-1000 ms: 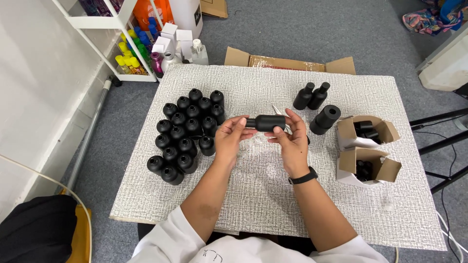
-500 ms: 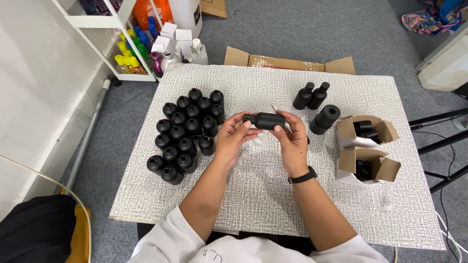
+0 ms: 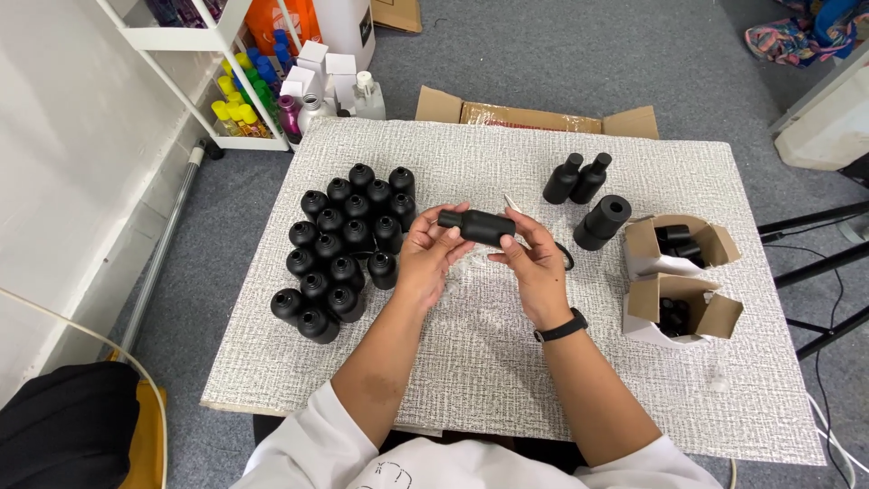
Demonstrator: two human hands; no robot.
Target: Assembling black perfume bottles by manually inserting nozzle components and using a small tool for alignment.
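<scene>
- Looking down from the head view: black bottle (image 3: 478, 226) held lying sideways above the middle of the white textured table (image 3: 471, 362), neck pointing left.
- Left hand (image 3: 427, 258): fingers curled about the neck end, closed on the bottle.
- Right hand (image 3: 534, 264): thumb and fingertips pinching the base end, closed on the same bottle; black wristband (image 3: 560, 327) just behind.
- Handling, as judged: rigid matte shell, probably light and empty, not slippery; best held round the wide body, neck left free.
- Left of hands: cluster of black bottles (image 3: 344, 244), upright, packed close.
- Far right: two black bottles (image 3: 577, 178) upright, one black cylinder (image 3: 602, 222) beside them.
- Right edge: two open cardboard boxes (image 3: 679, 281) holding dark parts.
- Far left, on the floor: white shelf (image 3: 213, 41) with coloured bottles.
</scene>
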